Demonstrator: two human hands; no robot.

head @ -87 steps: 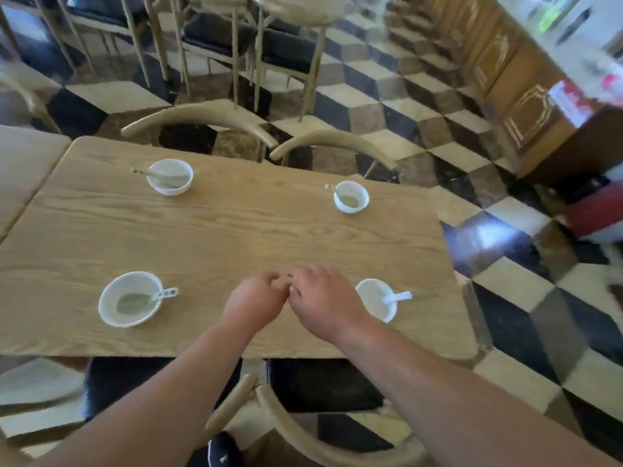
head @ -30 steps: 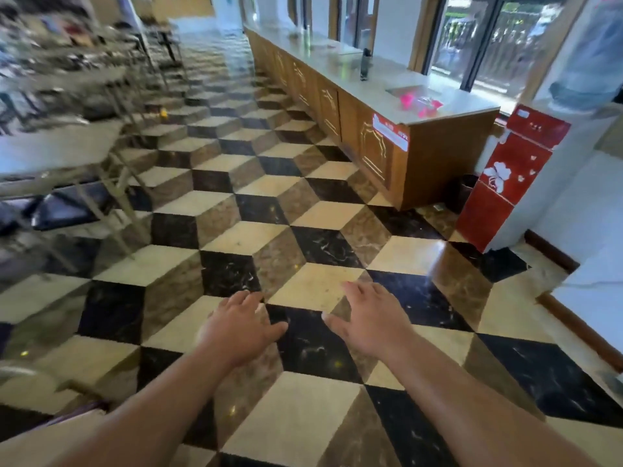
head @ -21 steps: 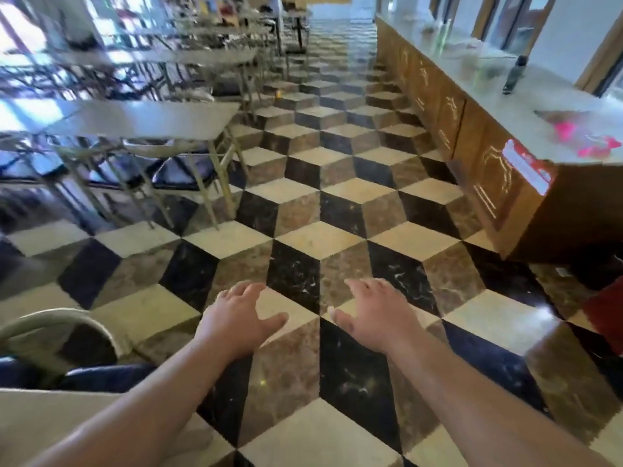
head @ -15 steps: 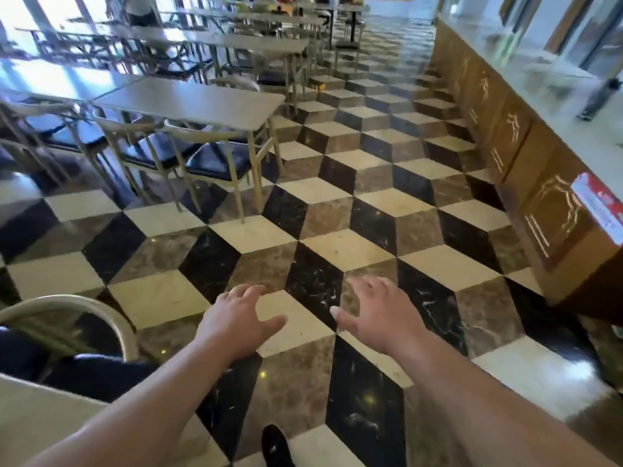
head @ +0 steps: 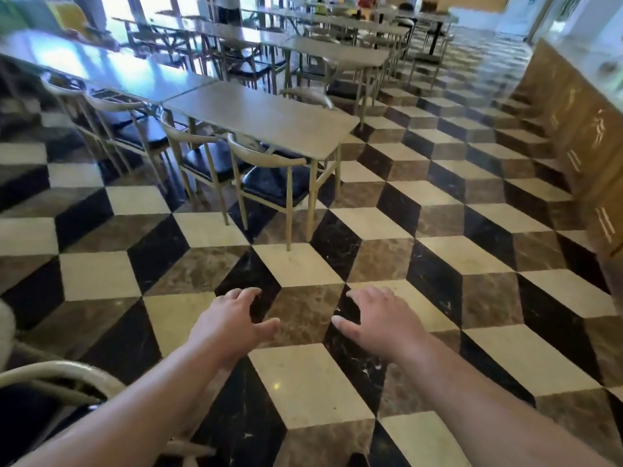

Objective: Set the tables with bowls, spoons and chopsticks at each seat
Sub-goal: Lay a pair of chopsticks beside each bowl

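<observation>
My left hand (head: pixel 232 323) and my right hand (head: pixel 374 321) are stretched out in front of me over the tiled floor, palms down, fingers spread, both holding nothing. Ahead and to the left stands a bare wooden table (head: pixel 269 119) with nothing on its top. Two chairs with dark seats (head: pixel 269 183) are tucked in at its near side. No bowls, spoons or chopsticks show in this view.
More rows of tables and chairs (head: pixel 337 48) fill the back of the room. A long wooden counter (head: pixel 580 129) runs along the right side. A curved chair back (head: pixel 57 372) sits at my lower left. The floor (head: pixel 438 251) has a black, cream and brown cube pattern.
The view has swung from the set table, past the counter, to the rows of bare tables, which are now closer. My hands came apart and stay open in front of me.
</observation>
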